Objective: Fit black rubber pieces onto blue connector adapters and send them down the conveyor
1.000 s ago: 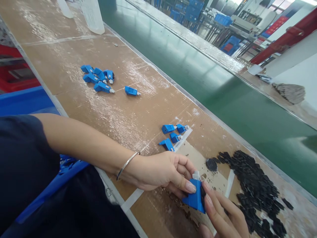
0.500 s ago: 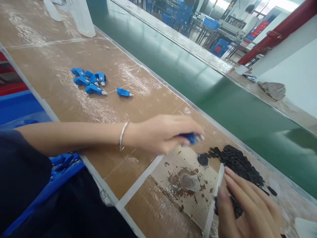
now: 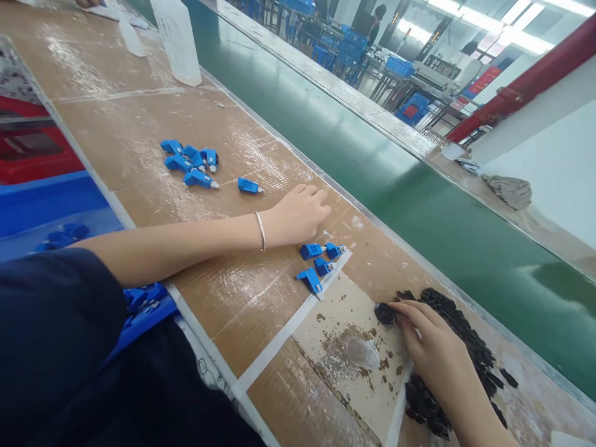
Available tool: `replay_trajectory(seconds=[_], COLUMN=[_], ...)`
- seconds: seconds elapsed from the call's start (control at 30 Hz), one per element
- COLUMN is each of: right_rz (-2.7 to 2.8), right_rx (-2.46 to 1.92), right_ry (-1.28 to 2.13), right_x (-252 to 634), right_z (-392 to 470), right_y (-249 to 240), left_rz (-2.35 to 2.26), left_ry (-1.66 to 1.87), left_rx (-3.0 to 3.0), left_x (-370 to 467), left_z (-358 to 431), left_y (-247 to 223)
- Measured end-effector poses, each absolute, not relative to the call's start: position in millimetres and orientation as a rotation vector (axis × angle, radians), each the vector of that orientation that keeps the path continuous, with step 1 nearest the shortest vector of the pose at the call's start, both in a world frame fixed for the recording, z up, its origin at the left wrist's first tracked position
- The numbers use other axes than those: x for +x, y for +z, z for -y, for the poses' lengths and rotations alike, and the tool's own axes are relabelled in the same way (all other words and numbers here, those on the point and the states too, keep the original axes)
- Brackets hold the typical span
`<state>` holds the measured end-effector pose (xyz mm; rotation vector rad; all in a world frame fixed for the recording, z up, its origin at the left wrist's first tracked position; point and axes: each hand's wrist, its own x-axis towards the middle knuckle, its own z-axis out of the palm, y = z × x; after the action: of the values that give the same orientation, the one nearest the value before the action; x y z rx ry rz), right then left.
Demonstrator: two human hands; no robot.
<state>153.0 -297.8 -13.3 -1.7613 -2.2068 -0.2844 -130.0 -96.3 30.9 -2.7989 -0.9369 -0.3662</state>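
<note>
My left hand (image 3: 300,214), with a bracelet at its wrist, rests palm down on the brown tabletop. Its fingers are slightly apart and bent; no object shows in them, though the underside is hidden. Just below it lie several small blue plastic parts (image 3: 311,251) with pale tips. My right hand (image 3: 426,341) has its thumb and fingers pinched at the right edge of a round black cap (image 3: 384,314). Whether a small piece sits between the fingertips is hidden. Beside and beneath that hand spreads a pile of small black pieces (image 3: 460,329).
A clear round lump (image 3: 363,353) sits on a stained board (image 3: 326,323). More blue parts (image 3: 198,179) lie farther left. A white bottle (image 3: 177,43) stands at the back. Beyond the table runs a green belt (image 3: 326,118); a blue bin (image 3: 51,198) is at the left edge.
My left hand has moved up and back, uncovering blue parts; the blue part it held no longer shows in it. My right hand has moved from the black pile to the round cap.
</note>
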Motion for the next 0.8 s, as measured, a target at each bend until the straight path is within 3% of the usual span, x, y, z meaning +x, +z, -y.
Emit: replay_trajectory(seconds=[0.13,0.3,0.53,0.8], right_rz=[2.243,2.219,2.029,1.682], right_rx=[-1.768,-1.781,-1.885,-2.084], right_ry=[-0.314,-0.380,-0.332,0.033], right_x=[159.7,161.6,157.0,153.1], right_z=[317.8,339.4,340.6,335.3], right_y=[-15.1,-18.6,-20.5,-3.2], left_rz=[0.616,-0.077,-0.025,-0.138], left_ry=[-0.594,-0.410,-0.338,-0.131], left_rx=[-3.096,-3.281,-3.396,-3.256], left_x=[-127.4,-134.5,-133.9,-134.3], left_z=[118.3,150.1,157.5,163.4], left_y=[47.7,49.1,33.8,39.4])
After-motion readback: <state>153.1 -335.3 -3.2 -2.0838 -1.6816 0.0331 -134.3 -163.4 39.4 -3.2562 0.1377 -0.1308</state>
